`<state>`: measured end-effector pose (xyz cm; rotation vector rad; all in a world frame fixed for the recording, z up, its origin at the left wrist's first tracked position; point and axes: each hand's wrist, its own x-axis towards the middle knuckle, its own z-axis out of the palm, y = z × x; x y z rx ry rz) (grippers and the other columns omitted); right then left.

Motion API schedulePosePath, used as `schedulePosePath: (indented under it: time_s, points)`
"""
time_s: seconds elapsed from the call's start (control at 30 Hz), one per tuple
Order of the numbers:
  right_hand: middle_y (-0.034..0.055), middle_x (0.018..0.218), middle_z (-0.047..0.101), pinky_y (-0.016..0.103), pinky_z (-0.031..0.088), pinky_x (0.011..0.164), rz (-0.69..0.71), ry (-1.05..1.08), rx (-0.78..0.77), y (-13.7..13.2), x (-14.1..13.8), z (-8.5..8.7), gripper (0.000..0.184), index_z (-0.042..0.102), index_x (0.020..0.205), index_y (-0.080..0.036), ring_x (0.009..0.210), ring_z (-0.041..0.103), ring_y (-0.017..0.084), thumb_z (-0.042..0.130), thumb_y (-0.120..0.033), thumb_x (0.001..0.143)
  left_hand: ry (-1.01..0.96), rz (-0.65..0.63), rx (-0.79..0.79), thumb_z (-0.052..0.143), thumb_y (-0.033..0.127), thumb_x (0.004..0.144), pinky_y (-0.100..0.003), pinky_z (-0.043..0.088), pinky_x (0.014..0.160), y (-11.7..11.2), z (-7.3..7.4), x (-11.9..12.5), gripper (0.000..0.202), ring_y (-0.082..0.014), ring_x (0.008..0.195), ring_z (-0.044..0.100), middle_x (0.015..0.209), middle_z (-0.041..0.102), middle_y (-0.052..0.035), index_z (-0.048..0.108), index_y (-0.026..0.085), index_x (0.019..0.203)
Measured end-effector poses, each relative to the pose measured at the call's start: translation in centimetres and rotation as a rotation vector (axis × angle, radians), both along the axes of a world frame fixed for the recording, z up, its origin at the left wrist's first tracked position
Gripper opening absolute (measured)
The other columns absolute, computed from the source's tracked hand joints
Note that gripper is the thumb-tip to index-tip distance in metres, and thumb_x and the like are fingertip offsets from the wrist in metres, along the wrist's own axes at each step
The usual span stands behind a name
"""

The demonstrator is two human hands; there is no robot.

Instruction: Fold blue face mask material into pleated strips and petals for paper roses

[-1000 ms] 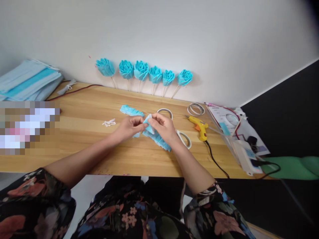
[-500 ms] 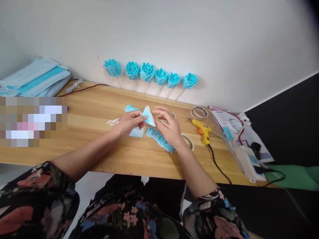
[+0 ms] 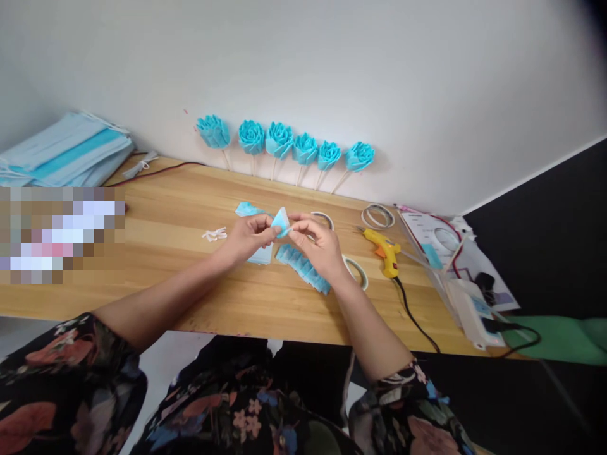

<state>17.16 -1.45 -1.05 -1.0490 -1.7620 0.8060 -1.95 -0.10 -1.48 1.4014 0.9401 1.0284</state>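
Note:
My left hand and my right hand meet above the wooden table, and both pinch one small folded blue piece of mask fabric between the fingertips. Under my right hand lies a pleated blue strip. A flat blue piece lies under my left hand, and another blue scrap sits just behind it.
Several blue fabric roses on sticks lean on the wall. A stack of blue masks sits far left. White ear-loop bits, tape rings, a yellow glue gun with black cord, and a clear tray lie to the right.
My right hand has closed back onto the folded blue piece, which my left hand held alone half a second ago. The piece is now folded smaller.

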Motion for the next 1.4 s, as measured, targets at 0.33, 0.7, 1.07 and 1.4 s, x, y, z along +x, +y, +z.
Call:
schedulePosePath:
  time_s: [0.33, 0.7, 1.07, 1.4]
  points:
    - [-0.0001, 0.080, 0.069, 0.028, 0.052, 0.072, -0.014, 0.201, -0.277, 0.3, -0.3, -0.9, 0.025, 0.065, 0.083, -0.022, 0.072, 0.063, 0.013, 0.073, -0.045, 0.078, 0.113, 0.023, 0.125, 0.062, 0.033, 0.080, -0.023, 0.031, 0.050, -0.4, 0.3, 0.1, 0.024, -0.0080, 0.052, 0.041, 0.056, 0.049, 0.0036, 0.052, 0.018, 0.064]
    - [0.0022, 0.096, 0.075, 0.033, 0.056, 0.087, 0.093, 0.338, -0.412, 0.2, -0.5, -0.8, 0.039, 0.071, 0.112, -0.025, 0.094, 0.070, 0.017, 0.076, -0.041, 0.077, 0.140, 0.013, 0.144, 0.062, 0.034, 0.081, -0.022, 0.033, 0.051, -0.4, 0.1, 0.0, 0.023, -0.0084, 0.054, 0.043, 0.058, 0.050, 0.0029, 0.054, 0.018, 0.067]
    - [0.0008, 0.090, 0.072, 0.032, 0.055, 0.083, 0.094, 0.283, -0.353, 0.3, -0.5, -1.3, 0.037, 0.072, 0.113, -0.026, 0.088, 0.068, 0.016, 0.073, -0.039, 0.079, 0.134, -0.027, 0.142, 0.062, 0.035, 0.082, -0.021, 0.032, 0.051, -0.8, 1.1, 0.1, 0.023, -0.0077, 0.056, 0.041, 0.060, 0.047, 0.0041, 0.053, 0.017, 0.070]
    - [-0.0008, 0.085, 0.070, 0.028, 0.052, 0.075, 0.114, 0.261, -0.347, -0.2, -0.6, -0.2, 0.029, 0.072, 0.095, -0.023, 0.077, 0.064, 0.012, 0.078, -0.044, 0.076, 0.149, -0.161, 0.088, 0.066, 0.035, 0.079, -0.020, 0.032, 0.050, -0.7, 0.6, -0.1, 0.030, -0.0070, 0.054, 0.041, 0.058, 0.045, 0.0043, 0.047, 0.018, 0.064]
